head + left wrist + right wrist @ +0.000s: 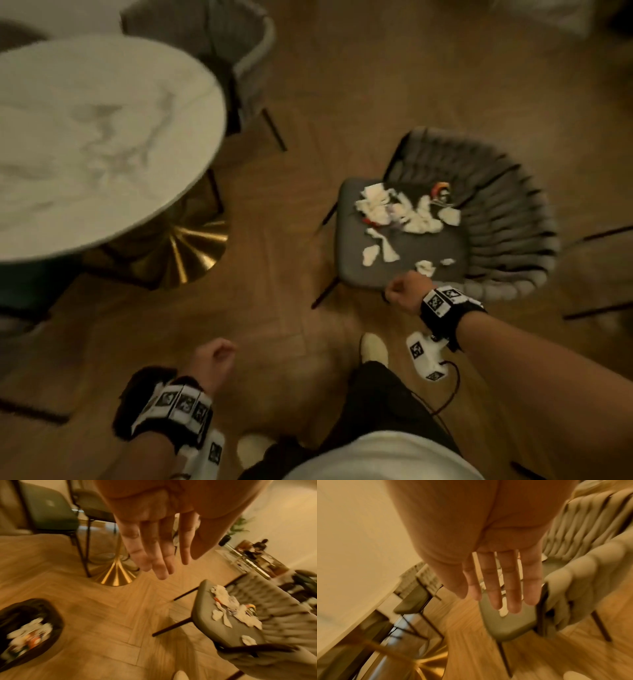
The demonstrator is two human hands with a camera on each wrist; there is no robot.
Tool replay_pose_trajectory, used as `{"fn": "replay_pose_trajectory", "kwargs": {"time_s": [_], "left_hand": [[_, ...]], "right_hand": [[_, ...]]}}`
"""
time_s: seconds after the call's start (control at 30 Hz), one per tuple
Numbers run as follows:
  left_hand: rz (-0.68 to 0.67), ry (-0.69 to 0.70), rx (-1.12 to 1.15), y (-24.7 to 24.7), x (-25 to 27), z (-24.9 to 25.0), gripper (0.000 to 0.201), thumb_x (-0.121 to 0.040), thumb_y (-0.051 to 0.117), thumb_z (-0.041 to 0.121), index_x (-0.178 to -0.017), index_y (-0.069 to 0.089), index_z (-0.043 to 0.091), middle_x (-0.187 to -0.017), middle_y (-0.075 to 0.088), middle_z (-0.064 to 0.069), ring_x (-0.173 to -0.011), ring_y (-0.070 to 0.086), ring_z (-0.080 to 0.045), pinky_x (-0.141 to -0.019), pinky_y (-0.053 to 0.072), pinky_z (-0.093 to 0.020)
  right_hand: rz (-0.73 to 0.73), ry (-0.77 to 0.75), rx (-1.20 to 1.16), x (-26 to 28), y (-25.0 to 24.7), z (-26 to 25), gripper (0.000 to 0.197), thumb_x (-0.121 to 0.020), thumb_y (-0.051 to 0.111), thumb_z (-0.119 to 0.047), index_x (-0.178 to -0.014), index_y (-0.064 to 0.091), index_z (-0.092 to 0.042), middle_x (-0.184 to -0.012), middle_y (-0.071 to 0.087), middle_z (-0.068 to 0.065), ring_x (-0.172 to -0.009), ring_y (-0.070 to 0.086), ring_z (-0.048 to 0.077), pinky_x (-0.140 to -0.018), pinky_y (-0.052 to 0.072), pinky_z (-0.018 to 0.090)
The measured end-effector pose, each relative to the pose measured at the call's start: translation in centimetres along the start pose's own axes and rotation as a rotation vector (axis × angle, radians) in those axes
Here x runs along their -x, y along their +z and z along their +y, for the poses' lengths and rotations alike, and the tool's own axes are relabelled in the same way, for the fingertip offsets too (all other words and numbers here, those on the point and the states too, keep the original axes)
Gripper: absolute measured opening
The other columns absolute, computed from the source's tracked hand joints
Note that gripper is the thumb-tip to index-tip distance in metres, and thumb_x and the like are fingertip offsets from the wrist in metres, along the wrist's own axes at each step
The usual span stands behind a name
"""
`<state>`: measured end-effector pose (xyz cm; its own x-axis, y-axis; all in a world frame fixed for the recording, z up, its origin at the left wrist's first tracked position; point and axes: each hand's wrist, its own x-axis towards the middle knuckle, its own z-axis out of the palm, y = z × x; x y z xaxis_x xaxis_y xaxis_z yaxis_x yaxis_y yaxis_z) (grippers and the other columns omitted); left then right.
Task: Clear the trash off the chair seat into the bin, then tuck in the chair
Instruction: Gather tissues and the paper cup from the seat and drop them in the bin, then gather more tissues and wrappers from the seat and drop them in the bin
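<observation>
Torn white paper scraps (407, 214), some with red and orange bits among them, lie scattered over the flat grey cushion seat (359, 267) of a grey chair (507, 212) with a curved back of thick woven cords and thin dark legs. The right hand (404, 291) hovers at the near edge of that seat, just beside the closest scrap; in the right wrist view its fingers (511, 588) are straight and spread, holding nothing. The left hand (212, 359) hangs over bare floor, well apart from the chair; its fingers (154, 550) are extended and loose, empty too. Below and to the left of that hand, in the left wrist view, sits a dark oval bin (53, 616) holding blurred white and orange scraps. Beyond the left hand stands a round white marble-patterned table (102, 137) on a flared, shiny gold pedestal (191, 250), with a second grey woven chair (239, 44) behind it. The floor (291, 325) is warm brown herringbone wood.
</observation>
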<state>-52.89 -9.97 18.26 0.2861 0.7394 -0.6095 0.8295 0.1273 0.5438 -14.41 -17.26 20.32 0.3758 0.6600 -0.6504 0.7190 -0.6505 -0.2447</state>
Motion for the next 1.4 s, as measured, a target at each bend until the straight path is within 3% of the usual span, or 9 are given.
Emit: {"fn": "replay_pose_trajectory", "kwargs": {"time_s": [0.13,0.43,0.6,0.73,0.8,0.93,1.03,1.17,1.4], "left_hand": [[-0.081,0.067,-0.125,3.4,-4.9,9.3,0.017,-0.085,0.061,0.015,-0.086,0.061,0.032,-0.087,0.065,0.004,-0.083,0.060,-0.014,-0.071,0.043,-0.023],[-0.280,-0.033,-0.254,17.1,-20.2,26.0,0.025,-0.087,0.055,0.010,-0.079,0.050,0.033,-0.091,0.061,0.002,-0.081,0.057,-0.012,-0.063,0.041,-0.017],[-0.264,-0.091,-0.199,24.9,-28.7,29.9,0.021,-0.082,0.061,0.020,-0.086,0.053,0.040,-0.111,0.061,-0.008,-0.100,0.059,-0.025,-0.095,0.048,-0.039],[-0.178,-0.112,-0.261,31.3,-34.9,30.8,0.066,-0.073,0.070,0.042,-0.129,0.036,0.034,-0.134,0.038,-0.011,-0.123,0.042,-0.034,-0.105,0.037,-0.039],[-0.149,-0.096,-0.268,32.3,-36.2,31.1,0.075,-0.063,0.075,0.048,-0.126,0.035,0.038,-0.132,0.036,-0.013,-0.120,0.043,-0.035,-0.106,0.039,-0.043],[-0.146,-0.121,-0.396,36.3,-38.8,29.7,0.066,-0.063,0.076,0.045,-0.118,0.039,0.036,-0.125,0.034,-0.012,-0.109,0.049,-0.034,-0.099,0.046,-0.042],[-0.133,-0.098,-0.412,37.0,-39.8,29.7,0.036,-0.076,0.067,0.025,-0.108,0.049,0.026,-0.117,0.040,-0.014,-0.102,0.052,-0.036,-0.093,0.048,-0.041],[-0.129,-0.049,-0.324,35.8,-39.4,31.1,0.007,-0.080,0.060,0.015,-0.076,0.056,0.018,-0.096,0.057,-0.007,-0.078,0.061,-0.026,-0.074,0.055,-0.034],[0.147,0.245,-0.192,28.8,-39.7,37.0,0.008,-0.084,0.060,0.020,-0.091,0.060,0.025,-0.096,0.055,0.009,-0.088,0.051,-0.009,-0.079,0.040,-0.024]], "right_hand": [[0.059,0.088,-0.089,-3.8,-6.9,9.9,0.016,-0.086,0.064,-0.028,-0.094,0.074,-0.018,-0.096,0.072,0.008,-0.084,0.066,0.024,-0.074,0.053,0.032],[0.033,0.186,-0.180,-21.9,-17.5,26.5,0.009,-0.089,0.061,-0.023,-0.086,0.070,-0.020,-0.090,0.069,0.003,-0.086,0.064,0.020,-0.075,0.048,0.029],[-0.039,0.207,-0.116,-32.2,-17.5,31.0,0.018,-0.090,0.061,-0.026,-0.099,0.070,-0.015,-0.104,0.071,0.008,-0.087,0.062,0.021,-0.078,0.051,0.033],[0.000,0.222,-0.077,-40.4,-14.1,32.7,0.077,-0.076,0.065,-0.059,-0.137,0.042,-0.019,-0.140,0.049,0.013,-0.123,0.052,0.034,-0.101,0.045,0.043],[-0.002,0.222,-0.105,-41.7,-13.2,32.2,0.107,-0.059,0.062,-0.079,-0.144,0.023,-0.028,-0.153,0.027,0.012,-0.135,0.037,0.039,-0.107,0.038,0.050],[-0.047,0.217,-0.061,-44.9,-10.0,32.0,0.118,-0.051,0.061,-0.086,-0.146,0.008,-0.041,-0.160,-0.004,0.012,-0.145,0.010,0.044,-0.115,0.023,0.058],[-0.031,0.208,-0.015,-46.0,-9.2,31.0,0.109,-0.059,0.072,-0.071,-0.146,0.015,-0.037,-0.158,-0.003,0.015,-0.142,0.006,0.047,-0.113,0.023,0.058],[-0.063,0.158,0.061,-47.1,-8.7,29.6,0.077,-0.072,0.071,-0.048,-0.138,0.036,-0.029,-0.149,0.014,0.017,-0.131,0.031,0.046,-0.107,0.038,0.050],[-0.002,0.070,0.008,-46.5,-8.9,30.3,0.047,-0.081,0.070,-0.031,-0.122,0.055,-0.015,-0.135,0.038,0.013,-0.113,0.051,0.034,-0.092,0.045,0.037]]}}
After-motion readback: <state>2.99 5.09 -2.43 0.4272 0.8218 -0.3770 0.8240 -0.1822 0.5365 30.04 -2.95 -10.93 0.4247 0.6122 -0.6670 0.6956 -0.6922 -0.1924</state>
